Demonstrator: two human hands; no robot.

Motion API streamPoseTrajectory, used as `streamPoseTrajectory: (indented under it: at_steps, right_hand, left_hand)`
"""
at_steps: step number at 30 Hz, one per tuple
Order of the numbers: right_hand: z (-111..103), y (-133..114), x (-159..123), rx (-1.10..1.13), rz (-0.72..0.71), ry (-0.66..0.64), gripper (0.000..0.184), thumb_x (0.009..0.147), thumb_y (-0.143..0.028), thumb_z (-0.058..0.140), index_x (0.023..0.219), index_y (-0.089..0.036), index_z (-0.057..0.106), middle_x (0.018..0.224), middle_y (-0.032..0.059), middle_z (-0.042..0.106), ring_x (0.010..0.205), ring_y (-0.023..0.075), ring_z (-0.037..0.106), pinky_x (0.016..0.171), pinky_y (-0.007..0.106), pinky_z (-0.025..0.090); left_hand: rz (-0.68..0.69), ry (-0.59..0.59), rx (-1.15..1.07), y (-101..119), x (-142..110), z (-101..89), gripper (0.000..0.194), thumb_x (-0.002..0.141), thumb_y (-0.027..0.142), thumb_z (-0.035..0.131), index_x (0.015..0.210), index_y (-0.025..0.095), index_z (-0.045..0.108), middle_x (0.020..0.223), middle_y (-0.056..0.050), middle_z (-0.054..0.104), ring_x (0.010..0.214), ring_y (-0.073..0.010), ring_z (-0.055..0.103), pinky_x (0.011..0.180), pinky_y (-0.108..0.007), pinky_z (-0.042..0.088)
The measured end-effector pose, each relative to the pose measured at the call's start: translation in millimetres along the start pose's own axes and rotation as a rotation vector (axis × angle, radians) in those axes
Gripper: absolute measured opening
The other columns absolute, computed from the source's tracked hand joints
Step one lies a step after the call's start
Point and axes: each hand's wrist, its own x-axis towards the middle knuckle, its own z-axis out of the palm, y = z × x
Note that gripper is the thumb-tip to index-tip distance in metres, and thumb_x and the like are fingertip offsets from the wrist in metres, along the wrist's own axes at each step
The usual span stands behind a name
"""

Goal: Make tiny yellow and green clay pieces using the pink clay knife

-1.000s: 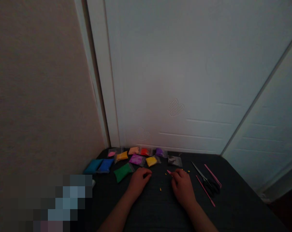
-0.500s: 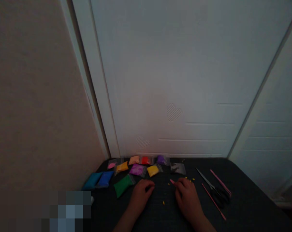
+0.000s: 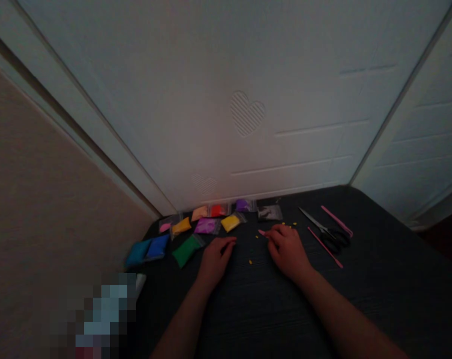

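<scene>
My right hand (image 3: 288, 249) is closed around a pink clay modelling tool (image 3: 262, 233), whose flat tip pokes out to the left, low over the table. The rest of that tool is hidden by the fingers. My left hand (image 3: 216, 257) rests on the table to the left, thumb and fingertips drawn together; anything between them is too small to make out. Small yellow bits (image 3: 250, 262) lie on the dark table between the hands, and more yellow bits (image 3: 295, 224) sit just beyond my right hand. A green clay packet (image 3: 187, 251) is close to my left hand.
Further back lie several clay packets, among them a yellow packet (image 3: 231, 222), a magenta packet (image 3: 207, 226) and a black packet (image 3: 270, 213). Blue packets (image 3: 157, 247) are at the left. Scissors (image 3: 329, 234) lie at the right between pink tools (image 3: 325, 248). A white door panel (image 3: 211, 124) stands behind the table.
The view has tilted down and turned, so the table sits higher and more of my forearms shows. My hands stay in nearly the same places on the table.
</scene>
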Motion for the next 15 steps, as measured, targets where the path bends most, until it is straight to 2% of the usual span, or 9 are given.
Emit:
streamPoseTrajectory:
  at_steps: [6,9,15]
  right_hand:
    - [-0.8,2.7,-0.3,-0.026,-0.013,-0.034,0.023,0.079,-0.020,0.044,0.095,-0.021,0.060,0.095,0.0056,0.054,0.088,0.0194,0.047,0.076,0.035,0.033]
    - [1.5,8.1,0.0,-0.013,-0.025,-0.031,0.022,0.079,-0.021,0.044,0.093,-0.019,0.061,0.093,0.0061,0.054,0.089,0.0204,0.047,0.076,0.036,0.033]
    - [2.6,8.9,0.2,-0.026,-0.003,-0.021,0.021,0.079,-0.022,0.045,0.092,-0.019,0.060,0.091,0.0059,0.053,0.087,0.0205,0.048,0.075,0.037,0.034]
  left_hand:
    - [-0.021,0.031,0.018,2.4,-5.2,0.3,0.029,0.081,0.032,0.045,0.105,0.022,0.057,0.096,-0.001,0.064,0.087,-0.0132,0.058,0.081,-0.027,0.044]
    - [-0.013,0.007,0.011,1.8,-6.3,2.2,0.026,0.079,0.032,0.049,0.103,0.025,0.058,0.092,0.001,0.065,0.082,-0.0117,0.059,0.079,-0.026,0.045]
    - [-0.034,-0.017,-0.021,6.2,-7.5,2.2,0.024,0.075,0.035,0.054,0.094,0.022,0.062,0.089,0.001,0.065,0.080,-0.0120,0.060,0.077,-0.027,0.047]
